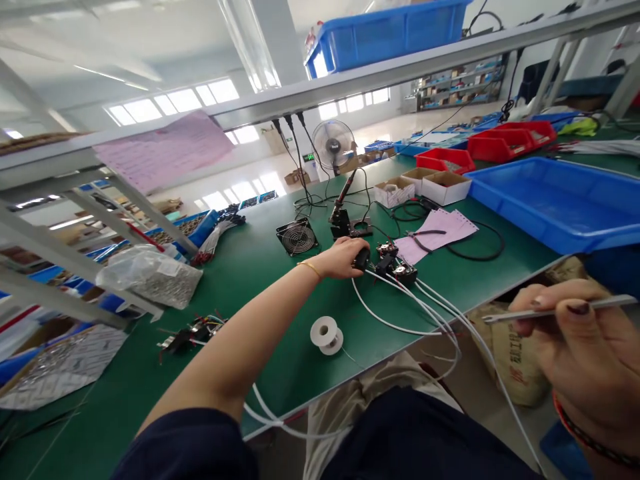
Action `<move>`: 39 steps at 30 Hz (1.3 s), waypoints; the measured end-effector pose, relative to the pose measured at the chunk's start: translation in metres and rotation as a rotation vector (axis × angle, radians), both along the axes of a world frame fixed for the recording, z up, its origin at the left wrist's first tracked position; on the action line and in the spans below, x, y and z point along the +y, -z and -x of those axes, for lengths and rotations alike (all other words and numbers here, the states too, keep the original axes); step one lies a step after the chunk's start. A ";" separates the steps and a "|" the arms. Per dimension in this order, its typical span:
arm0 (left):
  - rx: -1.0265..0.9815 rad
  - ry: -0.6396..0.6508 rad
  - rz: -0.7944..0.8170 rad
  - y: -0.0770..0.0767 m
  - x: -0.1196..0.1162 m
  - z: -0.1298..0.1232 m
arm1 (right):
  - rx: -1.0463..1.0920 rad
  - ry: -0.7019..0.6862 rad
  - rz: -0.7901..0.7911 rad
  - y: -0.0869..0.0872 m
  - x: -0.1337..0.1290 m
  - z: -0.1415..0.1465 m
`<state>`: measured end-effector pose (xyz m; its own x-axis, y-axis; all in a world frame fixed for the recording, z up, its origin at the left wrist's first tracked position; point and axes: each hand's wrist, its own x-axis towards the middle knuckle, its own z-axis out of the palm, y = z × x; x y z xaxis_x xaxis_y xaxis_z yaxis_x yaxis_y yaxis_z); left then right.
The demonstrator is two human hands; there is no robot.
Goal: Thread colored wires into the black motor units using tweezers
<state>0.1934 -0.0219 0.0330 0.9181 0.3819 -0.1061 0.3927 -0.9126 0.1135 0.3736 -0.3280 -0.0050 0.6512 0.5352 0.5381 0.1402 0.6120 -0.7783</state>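
My left hand reaches across the green bench, its fingers closed around a small black part with a white cable at its end. Just right of it lie several similar black parts with wires and white cables. At the right edge, off the bench, my right hand pinches slim metal tweezers between thumb and fingers. A spool of thin wire stands nearer the front edge. Behind my left hand, a soldering iron rests in its stand.
A small fan with a wire guard sits left of the stand. Pink paper, white boxes, red bins and a blue tray are at right. A shelf spans overhead. More wired parts lie at left.
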 end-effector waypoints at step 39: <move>-0.979 -0.499 0.551 0.039 -0.237 0.130 | -0.187 -0.749 0.234 0.014 0.024 0.102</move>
<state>0.0629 -0.2587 -0.0058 0.4676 0.8359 0.2876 0.2174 -0.4241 0.8791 0.2712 -0.3043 -0.0185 -0.0144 0.9062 0.4226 -0.1020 0.4191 -0.9022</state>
